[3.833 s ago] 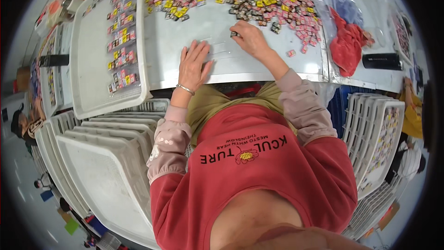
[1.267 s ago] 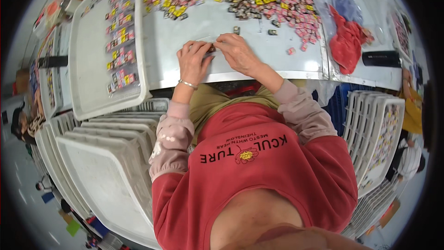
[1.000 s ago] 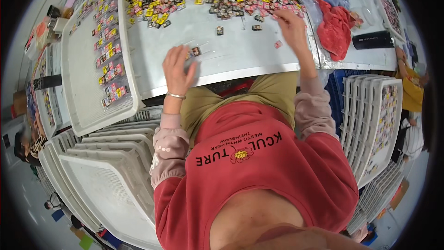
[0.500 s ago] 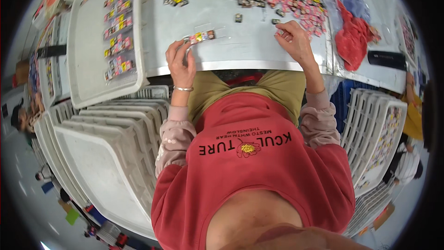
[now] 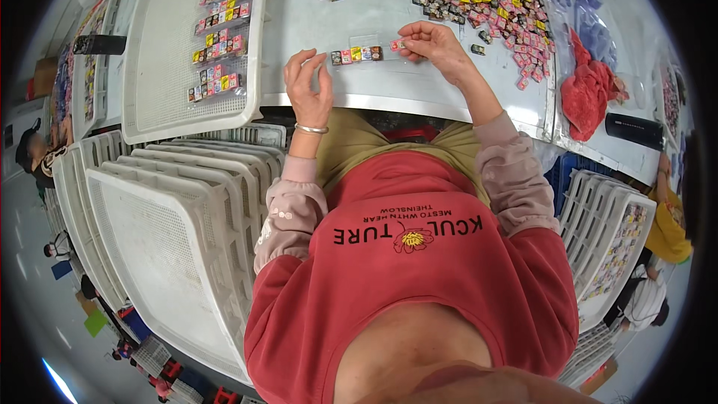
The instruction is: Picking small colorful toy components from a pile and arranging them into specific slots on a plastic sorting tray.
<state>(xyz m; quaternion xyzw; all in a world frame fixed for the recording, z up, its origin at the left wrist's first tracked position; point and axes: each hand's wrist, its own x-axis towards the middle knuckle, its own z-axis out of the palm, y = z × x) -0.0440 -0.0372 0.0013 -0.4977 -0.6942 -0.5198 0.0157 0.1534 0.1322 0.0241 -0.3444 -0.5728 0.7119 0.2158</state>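
On the table in front of me lies a clear plastic tray (image 5: 365, 40) holding a row of small rectangular pieces (image 5: 356, 54) in pink, yellow and black. Close to its left end is my left hand (image 5: 308, 91), its fingers curved and apart, with nothing visible between them. At the row's right end, my right hand (image 5: 434, 46) pinches a small pink piece (image 5: 396, 46) between thumb and fingers. Farther back and to the right spreads a large loose pile of similar small pieces (image 5: 479, 0). One dark piece (image 5: 478, 49) sits apart, right of my right hand.
A white perforated tray (image 5: 161, 75) on the left carries several filled clear trays (image 5: 221, 46). Stacked white trays (image 5: 172, 239) stand below it, with another stack (image 5: 598, 247) at right. A red cloth (image 5: 585, 97) and a black cylinder (image 5: 634, 131) lie at the right.
My right hand has moved left from the pile's edge to the row's right end, carrying the pink piece. My left hand's fingers have lifted slightly. The whole view has shifted.
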